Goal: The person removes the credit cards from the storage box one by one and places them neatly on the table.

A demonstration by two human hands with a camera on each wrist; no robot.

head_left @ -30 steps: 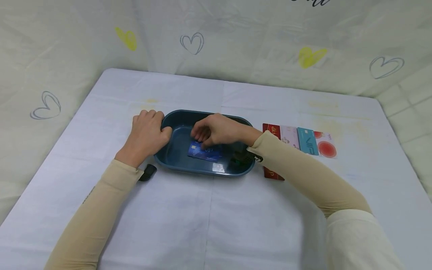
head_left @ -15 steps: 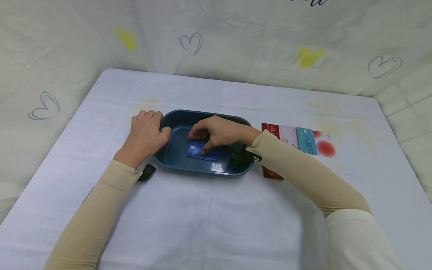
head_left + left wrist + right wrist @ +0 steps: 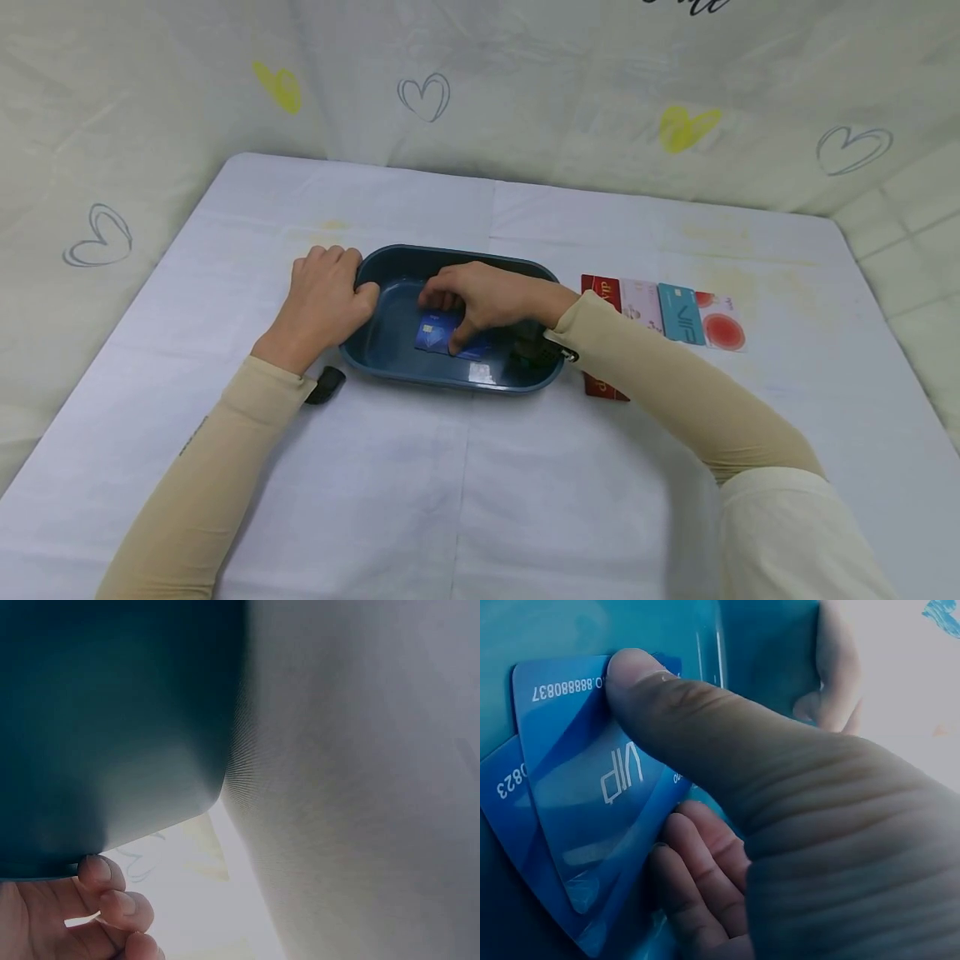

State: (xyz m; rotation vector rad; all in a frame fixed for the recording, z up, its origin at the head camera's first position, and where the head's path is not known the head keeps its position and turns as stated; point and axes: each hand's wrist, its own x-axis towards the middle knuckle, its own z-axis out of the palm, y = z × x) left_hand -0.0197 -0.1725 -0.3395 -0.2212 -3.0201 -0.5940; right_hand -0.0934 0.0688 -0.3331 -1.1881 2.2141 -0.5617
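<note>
A dark teal plastic basin [image 3: 382, 350] sits on the white-covered table. My left hand [image 3: 322, 304] grips its left end, thumb over the rim and fingers curled against the outside wall. Inside the basin lie two overlapping blue cards [image 3: 431, 333]. Reaching over them, my right hand [image 3: 491, 296] holds its thumb at the near edge and curled fingers at the far edge. In the right wrist view the thumb lies across a numbered edge of the upper VIP card [image 3: 577, 787]; the lower card [image 3: 510, 795] shows beneath it. Part of the contact under the hand is hidden.
Right of the basin, a row holds a red card [image 3: 602, 287], a pink card [image 3: 641, 298], a teal VIP card [image 3: 681, 312] and a red-and-white card [image 3: 723, 325]. Another red card [image 3: 606, 387] is partly covered by the right forearm. A curtain [image 3: 525, 100] hangs behind the table.
My right thumb has moved down toward the near edge of the blue cards, spreading from the fingers. The left hand and basin have stayed in place.
</note>
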